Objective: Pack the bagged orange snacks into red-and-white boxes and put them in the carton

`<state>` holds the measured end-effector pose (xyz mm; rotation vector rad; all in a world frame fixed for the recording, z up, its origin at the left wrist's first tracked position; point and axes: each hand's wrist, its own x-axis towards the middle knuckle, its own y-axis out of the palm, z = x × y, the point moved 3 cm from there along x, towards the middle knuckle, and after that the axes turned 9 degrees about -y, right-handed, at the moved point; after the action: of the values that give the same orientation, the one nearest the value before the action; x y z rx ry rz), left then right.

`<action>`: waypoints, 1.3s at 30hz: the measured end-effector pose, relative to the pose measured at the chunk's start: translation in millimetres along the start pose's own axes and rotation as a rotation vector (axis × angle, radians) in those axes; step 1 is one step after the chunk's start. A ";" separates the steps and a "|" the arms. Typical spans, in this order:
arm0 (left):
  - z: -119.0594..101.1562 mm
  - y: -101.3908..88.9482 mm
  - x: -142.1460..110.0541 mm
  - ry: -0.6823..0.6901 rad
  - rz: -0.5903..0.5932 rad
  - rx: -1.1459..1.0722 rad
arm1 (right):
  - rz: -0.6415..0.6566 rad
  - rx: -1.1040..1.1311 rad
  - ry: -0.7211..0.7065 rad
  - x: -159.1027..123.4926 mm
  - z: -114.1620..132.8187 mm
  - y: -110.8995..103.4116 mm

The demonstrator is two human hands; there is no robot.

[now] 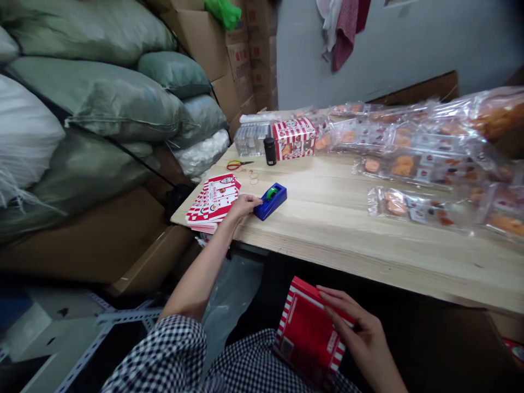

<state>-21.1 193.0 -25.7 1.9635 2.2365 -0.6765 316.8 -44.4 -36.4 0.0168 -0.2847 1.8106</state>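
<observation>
Left hand [246, 205] at dispenser [267, 210], pinch unclear

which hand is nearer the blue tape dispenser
Left. The left hand is right at the near end of the blue tape dispenser; the right hand is below the table edge, on the red box.

Red box [309, 330]: small print blurred — unreadable from here
Left hand [244, 205]: too small to tell what's pinched
Hanging cloth [347, 35]: top cut off
Rightmost packets [507, 218]: cut off — edge
</observation>
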 end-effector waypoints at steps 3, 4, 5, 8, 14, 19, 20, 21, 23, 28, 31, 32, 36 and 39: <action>3.7 -0.5 -6.5 0.037 -0.003 -0.115 | -0.060 -0.023 -0.020 -0.8 1.9 -4.9; 7.6 -0.5 -9.1 0.051 -0.009 -0.147 | -0.084 -0.029 -0.023 -1.0 1.9 -6.2; 12.8 -0.5 -11.8 0.063 -0.019 -0.175 | -0.106 -0.035 -0.023 -1.2 1.4 -7.1; 32.3 0.6 -19.4 0.093 -0.069 -0.215 | -0.141 -0.049 -0.019 -2.0 -2.7 -6.5; 46.4 1.5 -41.1 0.176 -0.253 -0.140 | -0.222 -0.088 -0.031 -3.2 3.2 -15.6; 11.2 32.7 -107.6 0.274 -0.256 -0.104 | -0.415 -0.193 -0.144 2.2 43.5 -33.4; 1.3 45.5 -128.1 0.290 -0.203 -0.106 | -0.424 -0.206 -0.172 4.7 50.1 -32.1; -8.5 60.0 -149.9 0.313 -0.111 -0.137 | -0.419 -0.221 -0.199 7.3 54.8 -29.0; -22.8 89.5 -191.5 0.290 0.088 -0.224 | -0.383 -0.250 -0.243 11.5 57.4 -19.2; -16.2 143.6 -237.1 0.060 0.377 -0.485 | -0.352 -0.279 -0.301 8.4 40.6 2.4; 1.3 157.8 -228.9 -0.024 0.389 -0.567 | -0.368 -0.279 -0.293 3.5 31.3 4.8; 6.0 160.4 -225.5 -0.041 0.381 -0.567 | -0.378 -0.280 -0.284 2.5 29.8 3.7; 16.3 166.4 -219.9 -0.112 0.360 -0.540 | -0.290 -0.321 -0.253 4.3 30.1 -2.4; 19.0 170.0 -219.6 -0.147 0.370 -0.571 | -0.189 -0.342 -0.254 8.8 31.7 -5.8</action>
<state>175.4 -3.6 -11.2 1.8665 1.6612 -0.1099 315.7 -41.0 -3.2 0.0317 -0.7461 1.5530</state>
